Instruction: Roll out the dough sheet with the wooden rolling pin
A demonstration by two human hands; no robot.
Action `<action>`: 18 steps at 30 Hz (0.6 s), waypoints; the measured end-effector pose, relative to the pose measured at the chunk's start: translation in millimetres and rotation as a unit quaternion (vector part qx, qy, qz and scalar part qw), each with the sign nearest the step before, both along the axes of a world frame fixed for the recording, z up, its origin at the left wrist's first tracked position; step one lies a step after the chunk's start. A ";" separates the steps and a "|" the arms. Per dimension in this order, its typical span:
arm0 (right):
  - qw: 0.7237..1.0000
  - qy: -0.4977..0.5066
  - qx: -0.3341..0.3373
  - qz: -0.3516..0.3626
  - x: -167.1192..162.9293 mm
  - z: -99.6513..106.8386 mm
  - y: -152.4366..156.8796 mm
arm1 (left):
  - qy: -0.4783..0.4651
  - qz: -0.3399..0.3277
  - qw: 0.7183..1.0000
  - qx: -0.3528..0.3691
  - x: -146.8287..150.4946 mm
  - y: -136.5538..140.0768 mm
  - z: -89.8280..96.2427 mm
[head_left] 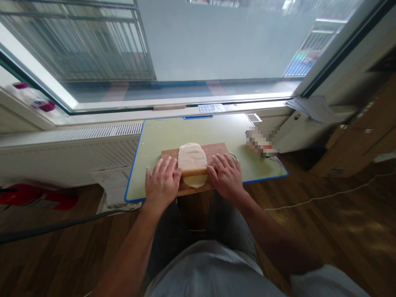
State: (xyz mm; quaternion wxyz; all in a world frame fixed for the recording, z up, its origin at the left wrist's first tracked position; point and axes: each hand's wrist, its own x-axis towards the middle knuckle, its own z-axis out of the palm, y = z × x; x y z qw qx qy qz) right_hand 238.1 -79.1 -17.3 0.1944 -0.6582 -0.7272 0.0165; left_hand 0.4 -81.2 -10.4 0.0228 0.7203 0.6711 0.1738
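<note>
Dough [192,156] lies under rolling pin [194,172]; your left grip [163,181] at nine o'clock, right grip [227,174] at three, both outstretched, unclamped over pin's ends, likely balancing pressure.

Reaching forward with both forearms [126,247], holding left hand [163,181] and right hand [227,175] palms down, thumbs [178,175] turned inward, with fingers [163,166] apparently only slightly bent.

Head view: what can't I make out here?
In the head view:
Rolling pin: ends hidden by the left hand and right hand.
Wooden board: partly covered by hands and dough.
Pixelated patch over the green board: details blurred out.
Red object: cut off by the left edge.
</note>
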 end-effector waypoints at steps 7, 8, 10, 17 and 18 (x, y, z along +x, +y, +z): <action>0.996 0.048 0.054 0.057 14.9 -15.8 -45.9 | -0.043 -0.048 0.997 0.049 -11.0 -39.0 -16.2; 0.995 0.057 0.063 0.057 16.2 -17.6 -48.1 | -0.053 -0.051 0.996 0.055 -11.9 -41.4 -17.7; 0.993 0.073 0.078 0.051 17.8 -19.9 -50.1 | -0.066 -0.055 0.994 0.066 -12.6 -44.2 -19.4; 0.986 0.120 0.087 0.074 24.1 -20.8 -55.6 | -0.060 -0.059 0.993 0.085 -11.0 -57.2 -17.1; 0.986 0.122 0.085 0.080 25.5 -21.0 -57.3 | -0.059 -0.058 0.993 0.086 -10.7 -60.6 -16.9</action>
